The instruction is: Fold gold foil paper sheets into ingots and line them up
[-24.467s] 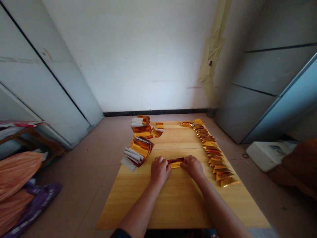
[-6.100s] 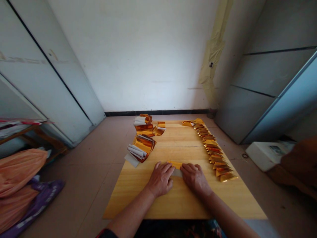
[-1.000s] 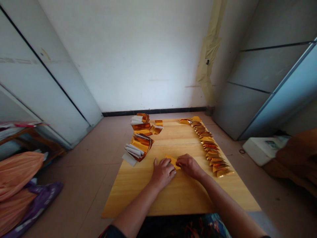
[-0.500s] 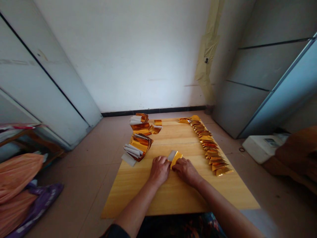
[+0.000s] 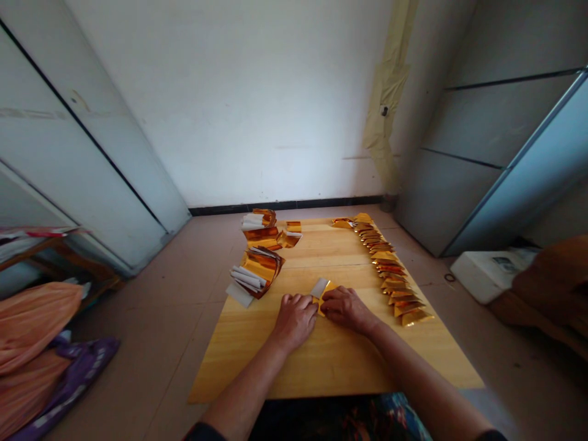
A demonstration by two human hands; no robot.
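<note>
A small sheet of gold foil paper, its pale grey back showing at the upper left, lies on the wooden table between my hands. My left hand presses the sheet's left edge with bent fingers. From the other side, my right hand has its fingers closed over the gold part and hides much of it. A row of folded gold foil pieces overlaps along the table's right side. Left of my hands sit bundles of foil paper, some with grey backs outward.
Further stacked foil paper and a loose gold piece lie at the table's far left. Beyond stands a white wall. A grey cabinet and a white box are on the right, purple and orange bags on the left floor.
My right hand has shifted slightly up and left over the sheet, covering more of the gold side. My left fingers now reach further along its edge. The piles have not moved.
</note>
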